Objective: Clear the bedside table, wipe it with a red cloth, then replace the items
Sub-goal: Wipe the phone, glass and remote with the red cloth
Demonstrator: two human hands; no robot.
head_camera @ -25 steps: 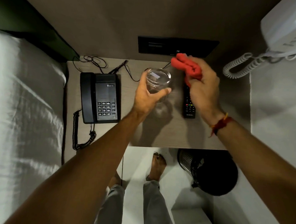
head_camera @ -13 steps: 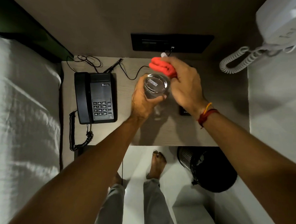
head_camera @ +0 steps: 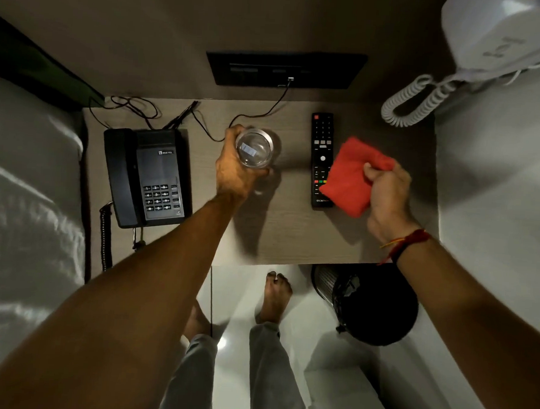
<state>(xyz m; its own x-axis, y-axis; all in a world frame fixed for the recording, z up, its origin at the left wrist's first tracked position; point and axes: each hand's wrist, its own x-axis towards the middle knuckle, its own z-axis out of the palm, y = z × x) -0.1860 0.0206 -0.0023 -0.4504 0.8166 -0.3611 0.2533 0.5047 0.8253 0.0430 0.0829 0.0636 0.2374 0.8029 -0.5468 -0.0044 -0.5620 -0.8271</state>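
A wooden bedside table (head_camera: 285, 236) fills the middle of the view. My left hand (head_camera: 233, 168) grips a clear drinking glass (head_camera: 254, 148) over the table's centre. My right hand (head_camera: 385, 191) holds a red cloth (head_camera: 350, 177), which hangs open over the lower right edge of a black TV remote (head_camera: 321, 144). A black desk phone (head_camera: 148, 176) sits at the table's left side, with its coiled cord hanging off the front.
Thin black cables (head_camera: 136, 106) run along the back edge to a dark wall socket panel (head_camera: 285, 69). A white wall phone (head_camera: 502, 38) with a coiled cord is at upper right. A bed (head_camera: 27, 207) lies left, a black bin (head_camera: 369, 306) below the table.
My right hand has swung the red cloth from above the glass to the right, uncovering the remote. The cloth has opened out. My left hand still holds the glass.
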